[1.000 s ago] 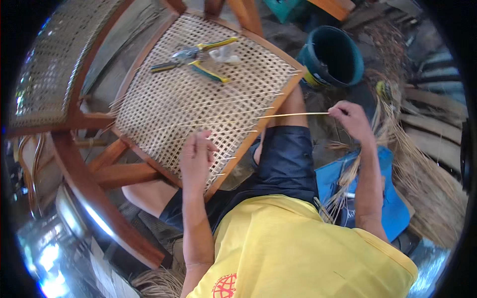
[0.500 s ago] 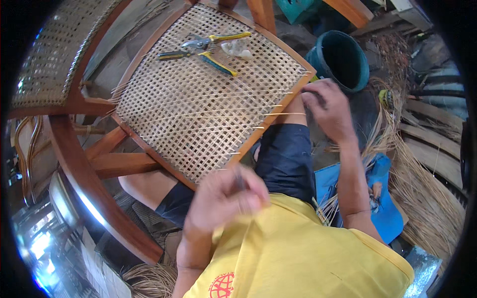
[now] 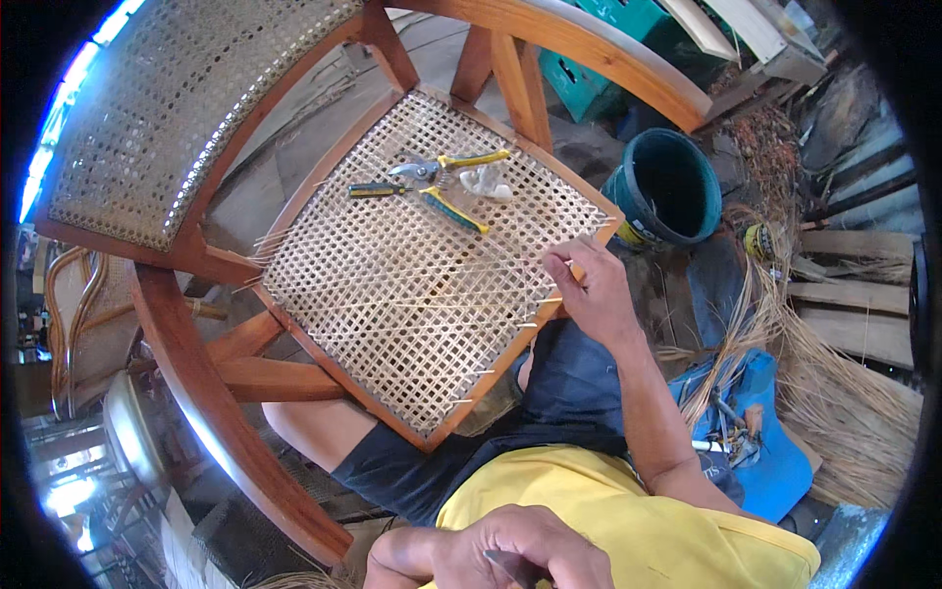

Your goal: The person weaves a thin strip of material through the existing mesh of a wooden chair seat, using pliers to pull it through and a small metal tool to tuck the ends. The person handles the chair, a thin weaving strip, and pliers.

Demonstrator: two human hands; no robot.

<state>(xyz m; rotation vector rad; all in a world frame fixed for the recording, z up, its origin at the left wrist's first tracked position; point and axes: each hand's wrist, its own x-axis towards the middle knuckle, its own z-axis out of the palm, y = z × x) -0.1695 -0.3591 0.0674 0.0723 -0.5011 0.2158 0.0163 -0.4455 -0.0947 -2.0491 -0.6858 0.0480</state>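
A chair seat of woven cane in a brown wooden frame lies tilted across my lap, with loose strands running over it. At the seat's right edge, my right hand is closed in a pinch, with a pale cane strand showing at the fingers. My left hand is low against my yellow shirt, closed on a dark pointed metal tool; its handle is hidden. On the weave rest pruning shears with yellow and green handles, a dark-handled tool and a crumpled whitish lump.
The chair's curved wooden arm and cane back rise at the left. A dark green bucket stands beyond the seat's right corner. Cane bundles and a blue bag-like item with tools lie at the right.
My left hand has drawn back toward my body with the pointed tool. My right hand has moved from beside the frame onto the seat's right edge. The view has shifted, showing more of the chair.
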